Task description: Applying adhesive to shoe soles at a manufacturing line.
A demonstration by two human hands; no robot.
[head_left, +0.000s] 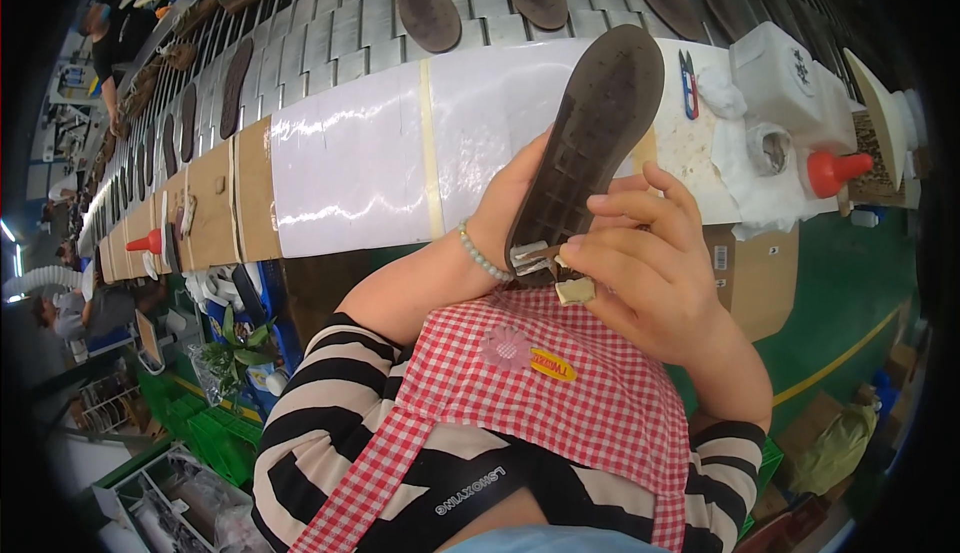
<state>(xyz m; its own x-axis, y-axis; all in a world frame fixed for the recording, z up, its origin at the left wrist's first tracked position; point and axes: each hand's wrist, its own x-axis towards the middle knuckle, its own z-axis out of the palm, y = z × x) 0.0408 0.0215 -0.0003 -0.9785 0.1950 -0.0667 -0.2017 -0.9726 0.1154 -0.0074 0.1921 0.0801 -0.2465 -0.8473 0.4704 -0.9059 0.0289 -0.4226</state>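
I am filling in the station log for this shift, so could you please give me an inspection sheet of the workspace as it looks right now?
Surface: white-covered bench with taped seams, alongside a slatted conveyor.
Job's things: dark shoe sole, tread side up, held above the bench; a small brush at its heel end.
Clutter: white plastic jug, red-nozzled bottle, white rags, red and blue snips.
Grippers: left hand supports the sole from behind; right hand pinches the brush.
Cables: nothing seen.
Surroundings: more soles on the conveyor, other people at work far left, green floor, cardboard box under the bench.
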